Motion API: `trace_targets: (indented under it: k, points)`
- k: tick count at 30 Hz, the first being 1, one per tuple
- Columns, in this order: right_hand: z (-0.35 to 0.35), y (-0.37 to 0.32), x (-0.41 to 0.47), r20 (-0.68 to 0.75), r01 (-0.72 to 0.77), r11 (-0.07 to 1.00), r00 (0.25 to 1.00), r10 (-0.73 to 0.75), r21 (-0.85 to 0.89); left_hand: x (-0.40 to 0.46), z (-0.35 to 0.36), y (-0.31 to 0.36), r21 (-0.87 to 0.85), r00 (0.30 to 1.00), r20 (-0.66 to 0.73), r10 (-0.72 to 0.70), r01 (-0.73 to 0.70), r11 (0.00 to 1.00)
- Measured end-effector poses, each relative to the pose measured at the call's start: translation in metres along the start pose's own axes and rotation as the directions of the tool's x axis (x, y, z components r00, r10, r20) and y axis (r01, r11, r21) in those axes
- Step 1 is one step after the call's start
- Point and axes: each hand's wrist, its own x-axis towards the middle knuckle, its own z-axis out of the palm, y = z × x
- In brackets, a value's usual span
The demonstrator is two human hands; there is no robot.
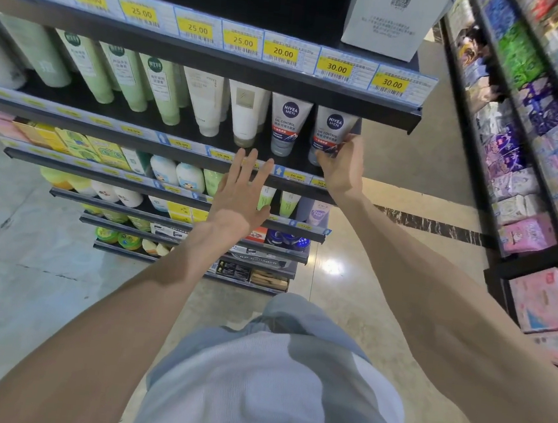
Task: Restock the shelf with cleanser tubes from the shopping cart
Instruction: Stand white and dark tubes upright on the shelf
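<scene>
Shirt front (pixel 272 393) lowest; left hand (pixel 243 195) hovering open-fingered below shelf edge (pixel 188 148); right hand (pixel 339 164) gripping upright cleanser tube (pixel 331 130) at row's right end, nearer arm.

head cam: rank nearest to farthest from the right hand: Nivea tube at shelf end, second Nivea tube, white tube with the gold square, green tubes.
From the right hand:
1. Nivea tube at shelf end: gripped by that hand.
2. Second Nivea tube: next slot to its left.
3. White tube with gold square: one further left.
4. Green tubes: far left of the same shelf.
</scene>
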Motion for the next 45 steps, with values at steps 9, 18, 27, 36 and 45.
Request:
trace_targets:
  k: [9,18,27,36,45]
  points:
    - [-0.040,-0.013,-0.066,0.090,0.087,0.926,0.994,-0.058,-0.368,-0.023,-0.027,-0.002,-0.021,0.997,-0.012,0.073,-0.073,0.997]
    - [-0.111,-0.003,-0.149,0.187,0.193,0.714,0.978,-0.088,-0.673,-0.054,-0.038,0.050,0.050,0.968,-0.031,0.248,-0.246,0.968]
    - [-0.206,0.063,-0.213,0.115,0.077,0.603,0.993,0.026,-0.794,-0.084,-0.013,0.162,0.013,0.884,0.092,0.459,-0.462,0.887]
    - [-0.369,0.168,-0.295,-0.118,-0.225,0.598,0.970,0.213,-0.769,-0.131,0.041,0.344,0.027,0.707,0.171,0.687,-0.700,0.713]
    - [-0.554,0.262,-0.386,-0.332,-0.487,0.554,0.871,0.362,-0.675,-0.204,0.104,0.556,-0.024,0.496,0.239,0.835,-0.856,0.516]
